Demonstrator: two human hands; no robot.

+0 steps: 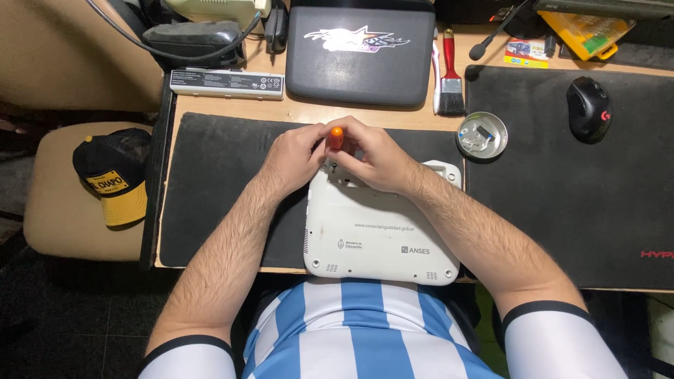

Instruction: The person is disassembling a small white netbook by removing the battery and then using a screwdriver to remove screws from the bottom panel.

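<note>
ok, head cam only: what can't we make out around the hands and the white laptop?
- Screwdriver: only its orange cap shows; both hands hide shaft and tip.
- Left hand and right hand: grip not clear, fingers overlap.
- White laptop: far edge covered by the hands, so the spot being worked is hidden.
- Round metal tin: contents too small to tell.
- Yellow case: cut off by the top edge.

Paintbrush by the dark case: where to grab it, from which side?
Take the paintbrush by its red handle, coming from above, fingers closing across its width. It lies flat, handle pointing away from the person, bristles toward the round metal tin; the dark case crowds one side.
</note>
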